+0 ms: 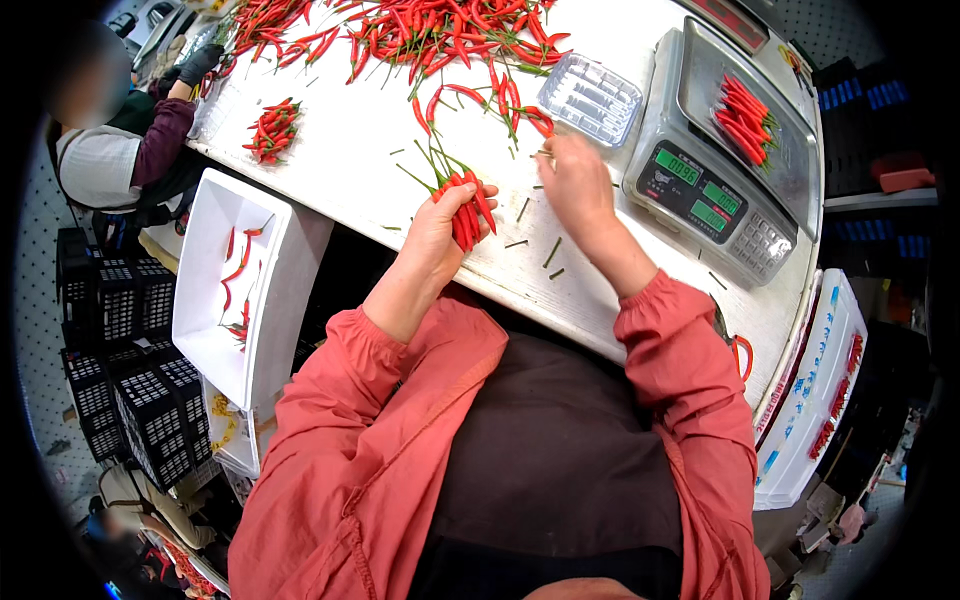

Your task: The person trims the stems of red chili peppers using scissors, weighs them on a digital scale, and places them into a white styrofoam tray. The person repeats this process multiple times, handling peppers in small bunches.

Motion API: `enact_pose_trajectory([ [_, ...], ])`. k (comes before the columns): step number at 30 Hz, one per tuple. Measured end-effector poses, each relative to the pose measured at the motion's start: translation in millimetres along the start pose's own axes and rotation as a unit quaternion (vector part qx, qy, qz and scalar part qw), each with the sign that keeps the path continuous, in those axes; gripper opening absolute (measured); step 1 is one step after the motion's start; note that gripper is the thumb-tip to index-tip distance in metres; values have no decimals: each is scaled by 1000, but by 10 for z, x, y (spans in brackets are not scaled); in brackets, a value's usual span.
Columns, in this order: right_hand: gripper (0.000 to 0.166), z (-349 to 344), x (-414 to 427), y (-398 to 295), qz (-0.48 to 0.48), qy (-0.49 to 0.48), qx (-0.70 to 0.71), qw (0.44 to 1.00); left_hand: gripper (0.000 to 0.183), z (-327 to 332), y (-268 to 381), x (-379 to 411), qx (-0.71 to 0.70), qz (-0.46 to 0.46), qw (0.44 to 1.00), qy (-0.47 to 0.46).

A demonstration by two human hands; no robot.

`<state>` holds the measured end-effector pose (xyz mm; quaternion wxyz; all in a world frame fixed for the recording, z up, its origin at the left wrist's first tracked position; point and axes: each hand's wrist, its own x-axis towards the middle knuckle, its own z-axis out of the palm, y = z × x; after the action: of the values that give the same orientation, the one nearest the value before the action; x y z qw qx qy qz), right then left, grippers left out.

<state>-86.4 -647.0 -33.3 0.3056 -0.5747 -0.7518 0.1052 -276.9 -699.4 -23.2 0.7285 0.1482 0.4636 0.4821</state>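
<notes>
My left hand [439, 229] is wrapped around a bunch of red chili peppers [466, 214], their long green stems fanning out away from me. Over the white table, my right hand [576, 184] has its fingertips against the end of a loose red chili pepper [535, 118]; whether they grip it is hidden. Beyond my hands lies a big heap of red chili peppers [442, 34]. A clear plastic tray [592, 97] sits just past my right hand. Cut green stem pieces [553, 252] are scattered on the tabletop near me.
At right stands a digital scale [697, 191] carrying a pack of chili peppers [744, 120]. Another small pile of peppers [274, 131] lies left. White foam boxes [196, 330] [806, 405] flank the table [360, 157]. A gloved co-worker [112, 150] works at far left, near black crates [161, 397].
</notes>
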Motion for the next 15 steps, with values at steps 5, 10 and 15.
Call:
enact_pose_trajectory([
  [5,12,131,112,292,21,-45,-188,981,32,-45,20,-35,-2,-19,998,-57],
  [10,12,-215,122,139,-42,-139,-202,969,33,-173,23,51,36,-12,994,-107],
  [15,9,-699,10,-59,-226,-105,-94,964,30,-130,145,29,75,-48,992,-94],
])
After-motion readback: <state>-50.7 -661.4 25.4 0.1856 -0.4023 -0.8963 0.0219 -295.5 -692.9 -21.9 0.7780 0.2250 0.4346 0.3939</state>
